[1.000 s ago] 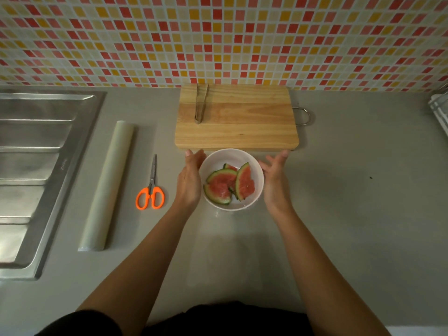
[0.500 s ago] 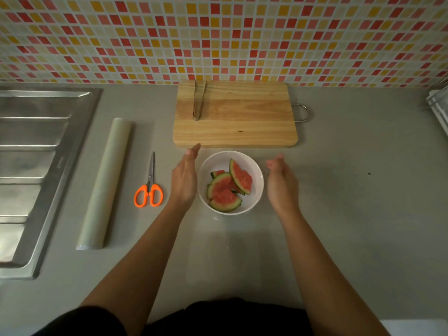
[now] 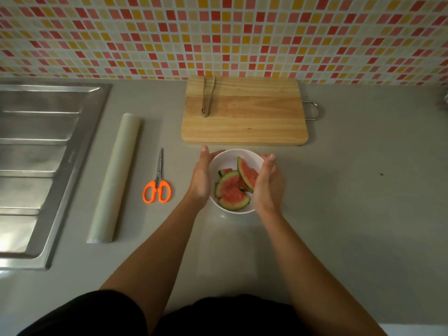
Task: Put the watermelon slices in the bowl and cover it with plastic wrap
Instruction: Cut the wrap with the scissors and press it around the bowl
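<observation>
— Left hand (image 3: 202,177) and right hand (image 3: 268,184) flank the white bowl (image 3: 230,158), fingers nearly straight against its sides, gripping nothing.
— And the watermelon slices (image 3: 232,192)?
— In the bowl, on the surface just before the cutting board (image 3: 254,122).
— So covering is the step?
— I'd judge so. A faint clear sheet (image 3: 226,246) seems to lie before the bowl; whether it spans the rim I cannot tell. If not, the plastic wrap roll (image 3: 114,178) comes next.
</observation>
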`<state>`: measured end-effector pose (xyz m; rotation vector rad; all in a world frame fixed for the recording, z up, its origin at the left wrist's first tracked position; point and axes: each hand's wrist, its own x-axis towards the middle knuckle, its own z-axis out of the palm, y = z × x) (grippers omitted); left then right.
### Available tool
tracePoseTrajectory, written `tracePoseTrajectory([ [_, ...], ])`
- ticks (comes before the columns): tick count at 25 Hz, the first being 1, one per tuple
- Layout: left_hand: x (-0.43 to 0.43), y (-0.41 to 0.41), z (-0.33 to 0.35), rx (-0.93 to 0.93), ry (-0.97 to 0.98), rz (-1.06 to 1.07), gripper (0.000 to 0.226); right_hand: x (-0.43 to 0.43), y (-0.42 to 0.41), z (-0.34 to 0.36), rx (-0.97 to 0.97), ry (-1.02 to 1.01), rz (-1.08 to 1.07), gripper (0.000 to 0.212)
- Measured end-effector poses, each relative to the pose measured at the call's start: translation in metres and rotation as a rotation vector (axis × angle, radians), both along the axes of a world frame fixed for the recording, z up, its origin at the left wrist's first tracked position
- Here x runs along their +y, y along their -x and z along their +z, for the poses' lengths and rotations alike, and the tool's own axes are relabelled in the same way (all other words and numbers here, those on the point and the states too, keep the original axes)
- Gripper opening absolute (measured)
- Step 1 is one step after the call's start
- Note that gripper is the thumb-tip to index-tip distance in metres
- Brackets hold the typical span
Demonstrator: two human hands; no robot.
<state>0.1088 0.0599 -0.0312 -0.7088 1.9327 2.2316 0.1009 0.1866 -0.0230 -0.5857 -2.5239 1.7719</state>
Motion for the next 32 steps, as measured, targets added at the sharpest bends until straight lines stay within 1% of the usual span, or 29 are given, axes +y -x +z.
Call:
tracePoseTrajectory([
  [2, -0.004, 0.001, 0.000, -0.039, -0.068, -0.048, 0.066, 0.001, 0.005, 0.000, -0.109, 0.031, -0.036, 0.083],
  [3, -0.008, 0.001, 0.000, -0.041, -0.067, -0.079, 0.069, 0.006, 0.009, 0.000, -0.161, 0.074, -0.049, 0.081],
  [4, -0.014, 0.001, -0.001, -0.029, -0.037, -0.099, 0.070, 0.012, 0.012, 0.000, -0.170, 0.117, -0.065, 0.078],
  [5, -0.021, 0.003, -0.003, -0.002, 0.022, -0.085, 0.071, 0.019, 0.013, 0.000, -0.121, 0.137, -0.091, 0.074],
  [7, -0.032, 0.011, -0.001, 0.098, 0.158, -0.041, 0.067, 0.026, 0.008, 0.007, 0.056, 0.140, -0.139, 0.068],
  [8, -0.033, 0.016, 0.001, 0.139, 0.193, -0.082, 0.065, 0.024, 0.004, 0.008, 0.100, 0.153, -0.129, 0.067],
  [9, -0.031, 0.021, 0.003, 0.156, 0.184, -0.144, 0.063, 0.019, 0.000, 0.008, 0.094, 0.185, -0.105, 0.065],
  [11, -0.020, 0.028, 0.006, 0.117, 0.088, -0.246, 0.059, 0.008, -0.007, 0.002, 0.022, 0.271, -0.058, 0.064],
  [12, -0.016, 0.029, 0.008, 0.086, 0.037, -0.265, 0.059, 0.004, -0.009, -0.001, 0.004, 0.298, -0.050, 0.065],
  [15, -0.010, 0.028, 0.008, 0.021, -0.030, -0.204, 0.066, 0.002, -0.005, -0.005, 0.001, 0.274, -0.067, 0.073],
  [17, -0.010, 0.027, 0.007, 0.012, 0.000, -0.139, 0.070, 0.004, 0.000, -0.006, -0.024, 0.268, -0.070, 0.076],
  [20, -0.009, 0.030, 0.004, -0.003, 0.106, -0.128, 0.073, 0.003, 0.008, -0.009, -0.087, 0.309, -0.066, 0.078],
  [24, -0.010, 0.030, 0.004, -0.060, 0.179, -0.165, 0.079, 0.004, 0.009, -0.010, -0.116, 0.219, -0.049, 0.085],
  [26, -0.009, 0.031, 0.007, -0.124, 0.217, -0.168, 0.091, 0.003, 0.011, -0.008, -0.126, 0.161, -0.041, 0.083],
  [28, -0.009, 0.029, 0.008, -0.184, 0.255, -0.176, 0.106, 0.005, 0.018, -0.005, -0.175, 0.195, -0.047, 0.077],
  [29, -0.009, 0.028, 0.008, -0.192, 0.254, -0.182, 0.110, 0.009, 0.022, -0.002, -0.168, 0.241, -0.083, 0.073],
  [30, -0.010, 0.025, 0.008, -0.186, 0.239, -0.175, 0.111, 0.017, 0.025, 0.001, -0.109, 0.252, -0.147, 0.067],
  [32, -0.016, 0.019, 0.004, -0.137, 0.232, -0.083, 0.104, 0.032, 0.024, 0.010, 0.101, 0.207, -0.294, 0.061],
])
